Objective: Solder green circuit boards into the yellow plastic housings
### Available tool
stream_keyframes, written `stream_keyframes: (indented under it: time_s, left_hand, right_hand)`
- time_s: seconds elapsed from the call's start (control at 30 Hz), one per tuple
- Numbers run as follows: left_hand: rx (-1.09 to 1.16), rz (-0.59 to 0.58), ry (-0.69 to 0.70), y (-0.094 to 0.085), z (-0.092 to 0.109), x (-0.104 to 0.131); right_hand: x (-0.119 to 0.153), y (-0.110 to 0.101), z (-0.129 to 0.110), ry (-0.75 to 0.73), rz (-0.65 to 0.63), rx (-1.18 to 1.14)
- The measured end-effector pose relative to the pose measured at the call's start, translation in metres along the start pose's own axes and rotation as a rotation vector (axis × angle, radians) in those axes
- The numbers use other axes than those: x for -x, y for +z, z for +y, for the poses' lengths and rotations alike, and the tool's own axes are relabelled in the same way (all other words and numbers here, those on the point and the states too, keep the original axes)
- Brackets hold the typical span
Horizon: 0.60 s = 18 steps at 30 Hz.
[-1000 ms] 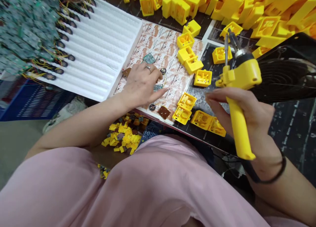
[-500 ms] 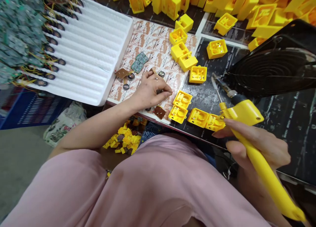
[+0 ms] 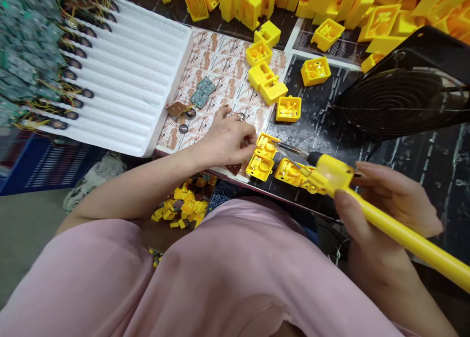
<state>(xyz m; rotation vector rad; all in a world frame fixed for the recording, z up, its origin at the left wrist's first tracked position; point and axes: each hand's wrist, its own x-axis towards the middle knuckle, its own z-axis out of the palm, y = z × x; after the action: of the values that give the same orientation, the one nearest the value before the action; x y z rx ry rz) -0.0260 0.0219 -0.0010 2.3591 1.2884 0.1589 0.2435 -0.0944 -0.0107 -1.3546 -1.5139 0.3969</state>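
My right hand grips a yellow soldering iron with a thin metal feed tube beside its tip. The tip reaches over an open yellow plastic case at the table's front. My left hand rests at that case's left side, thumb and index finger pinched together at its edge. Whatever lies between those fingertips is too small to make out. Just below sits another open case; a brown circuit board is partly hidden under my left hand. Further open cases lie under the iron.
Left stands a ribbed white foam tray carrying wired green circuit boards and round speakers. A green board and a brown board lie on the patterned sheet. Yellow cases pile up behind; a black fan stands right.
My right hand has swung the soldering iron left and lowered its tip to the yellow case. My left hand has shifted slightly, its fingertips now at that case's edge.
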Motion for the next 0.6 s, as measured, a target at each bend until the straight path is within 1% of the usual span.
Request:
stream_keyframes:
  time_s: [0.03,0.1,0.13,0.3,0.4,0.5,0.6]
  left_hand:
    - [-0.004,-0.025,-0.009,-0.002,0.002,-0.002]
    - [-0.024,-0.066,-0.022,-0.006,0.005,-0.005]
    - [-0.042,-0.083,-0.024,-0.008,0.006,-0.007]
    - [-0.153,-0.200,-0.003,-0.018,0.013,-0.016]
    - [-0.202,-0.249,0.013,-0.021,0.015,-0.022]
    - [-0.237,-0.256,0.009,-0.020,0.015,-0.027]
    - [-0.230,-0.228,0.032,-0.017,0.013,-0.031]
  right_hand:
    - [0.000,0.000,-0.002,-0.049,-0.044,0.012]
    - [0.000,0.001,-0.004,-0.193,-0.077,0.027]
    - [-0.001,0.002,-0.004,-0.230,-0.099,0.040]
    - [-0.003,0.009,-0.002,-0.286,-0.131,0.033]
    - [-0.006,0.011,-0.006,-0.337,-0.203,0.090]
    - [-0.013,0.012,-0.013,-0.394,-0.258,0.169]
    - [-0.021,0.010,-0.017,-0.444,-0.300,0.187]
